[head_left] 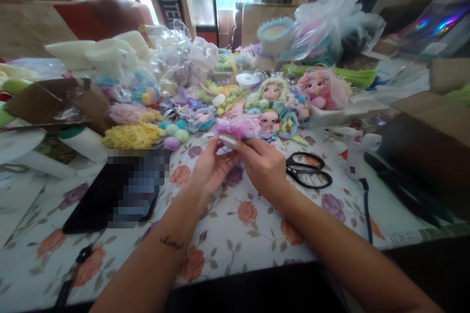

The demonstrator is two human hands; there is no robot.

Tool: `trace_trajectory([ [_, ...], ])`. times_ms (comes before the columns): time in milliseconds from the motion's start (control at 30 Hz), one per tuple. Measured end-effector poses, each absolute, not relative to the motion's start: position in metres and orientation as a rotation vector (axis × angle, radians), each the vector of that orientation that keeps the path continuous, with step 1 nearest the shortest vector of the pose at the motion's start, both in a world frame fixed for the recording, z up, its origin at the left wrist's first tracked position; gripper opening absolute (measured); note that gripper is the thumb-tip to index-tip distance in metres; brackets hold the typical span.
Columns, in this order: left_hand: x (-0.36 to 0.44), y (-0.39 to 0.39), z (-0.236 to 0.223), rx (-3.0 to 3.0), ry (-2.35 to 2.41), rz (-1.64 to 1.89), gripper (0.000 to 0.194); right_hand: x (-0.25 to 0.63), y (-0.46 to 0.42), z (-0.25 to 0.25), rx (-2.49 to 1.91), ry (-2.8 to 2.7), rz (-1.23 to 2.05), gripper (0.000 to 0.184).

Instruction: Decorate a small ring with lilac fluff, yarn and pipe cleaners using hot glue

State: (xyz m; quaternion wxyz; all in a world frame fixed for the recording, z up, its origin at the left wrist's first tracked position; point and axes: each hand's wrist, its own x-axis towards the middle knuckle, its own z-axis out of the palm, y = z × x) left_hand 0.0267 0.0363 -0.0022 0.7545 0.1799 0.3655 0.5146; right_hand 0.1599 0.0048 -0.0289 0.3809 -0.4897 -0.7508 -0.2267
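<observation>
Above the flowered tablecloth point(247, 212), both of my hands meet at a small white flat piece point(228, 141), seen nearly edge-on; its exact kind I cannot make out. My left hand point(215, 170) grips its left side between thumb and fingers. On the other side, my right hand point(265, 166) pinches it with curled fingertips, which partly cover it. Just behind is a fluffy pink-purple bundle point(240, 126); whether it is joined to the white piece is unclear. Black-handled scissors point(310, 172) lie right of my right hand, blades hidden behind it.
A dark tablet point(99, 200) lies at left, a white glue gun point(352, 144) at right. Behind my hands are doll figures point(270, 121), pompoms point(181, 135), yellow fluffy trim point(134, 132) and a ribbon spool point(247, 80). A cardboard box point(55, 102) stands far left.
</observation>
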Motion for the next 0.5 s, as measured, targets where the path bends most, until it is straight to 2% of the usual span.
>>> trace_trajectory([
  [167,0.028,0.0338,-0.0006,0.385,0.781,1.142,0.025,0.1596,0.0053,-0.0276,-1.225,-1.92,-0.585,0.026],
  [333,0.0276,0.0311,-0.002,0.469,0.743,1.153,0.003,0.1601,0.0052,-0.0253,-1.264,-1.923,-0.563,0.026],
  [500,0.0285,0.0303,-0.0063,0.5,0.752,1.189,0.009,0.1598,0.0055,-0.0275,-1.231,-1.941,-0.563,0.026],
])
